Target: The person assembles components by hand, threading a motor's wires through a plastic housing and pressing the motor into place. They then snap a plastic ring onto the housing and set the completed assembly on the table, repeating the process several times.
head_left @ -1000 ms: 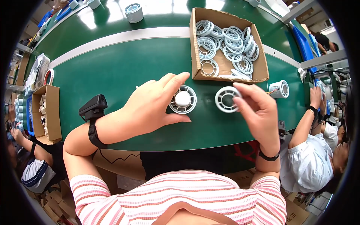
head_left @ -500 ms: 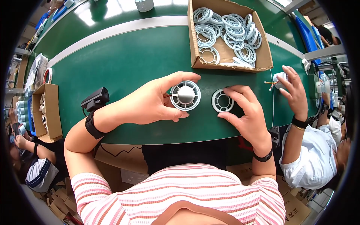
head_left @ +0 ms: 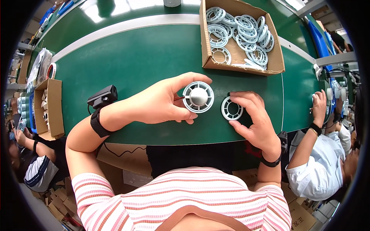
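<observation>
My left hand point(head_left: 165, 103) holds a small round motor point(head_left: 199, 96) with a silver domed centre. A pale blue spoked ring surrounds the dome, and thin dark red wires run from its side toward my palm. To the right, my right hand point(head_left: 256, 121) pinches a second pale ring point(head_left: 224, 111) between thumb and fingers, by its right side. This ring has an open middle with short inner ribs, and green shows through it. The two pieces are apart, side by side above the green table point(head_left: 127, 61).
A cardboard box point(head_left: 206, 57) of several pale rings stands beyond my right hand. A smaller cardboard box point(head_left: 54, 111) and a tape roll point(head_left: 51, 71) lie at the left. A co-worker's hand point(head_left: 319, 104) is at the right. Black devices are strapped at my wrists.
The whole view has shifted slightly. The motor and the loose ring are a little closer together. The co-worker's hand has moved away to the right with a white part.
</observation>
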Tool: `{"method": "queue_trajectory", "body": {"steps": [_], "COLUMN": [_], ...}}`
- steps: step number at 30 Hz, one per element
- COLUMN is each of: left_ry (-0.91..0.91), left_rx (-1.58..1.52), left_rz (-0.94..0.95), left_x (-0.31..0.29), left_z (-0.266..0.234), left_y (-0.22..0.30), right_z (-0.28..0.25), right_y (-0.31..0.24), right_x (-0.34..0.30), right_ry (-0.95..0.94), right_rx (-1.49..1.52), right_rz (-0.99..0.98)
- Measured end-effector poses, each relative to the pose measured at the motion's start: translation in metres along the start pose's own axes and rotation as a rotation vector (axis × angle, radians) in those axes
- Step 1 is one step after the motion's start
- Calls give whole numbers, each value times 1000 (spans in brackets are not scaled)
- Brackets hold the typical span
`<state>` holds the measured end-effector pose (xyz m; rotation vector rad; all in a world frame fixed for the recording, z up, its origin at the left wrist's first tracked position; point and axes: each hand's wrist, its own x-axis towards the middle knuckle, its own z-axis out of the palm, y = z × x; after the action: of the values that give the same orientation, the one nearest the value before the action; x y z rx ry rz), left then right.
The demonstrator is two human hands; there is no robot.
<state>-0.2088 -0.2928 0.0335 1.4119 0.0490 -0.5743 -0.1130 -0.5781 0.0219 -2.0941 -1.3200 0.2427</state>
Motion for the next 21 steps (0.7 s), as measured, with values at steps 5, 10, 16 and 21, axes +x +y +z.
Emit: {"method": "queue_trajectory", "body": {"steps": [5, 10, 16, 21], "left_ry": [9, 38, 77, 70], "left_rx": [-138, -187, -102, -134], "left_rz": [-46, 63, 167, 188], "left_x": [2, 5, 8, 11], "left_z": [11, 19, 18, 15], "left_y": [-3, -21, -30, -38], "right_z": [10, 20, 36, 34], "right_y": [-13, -46, -51, -45], "right_x": [7, 35, 40, 43], "right_ry": [220, 279, 280, 266], "right_rx": [209, 154, 171, 156], "right_rz": [48, -104, -66, -61]}}
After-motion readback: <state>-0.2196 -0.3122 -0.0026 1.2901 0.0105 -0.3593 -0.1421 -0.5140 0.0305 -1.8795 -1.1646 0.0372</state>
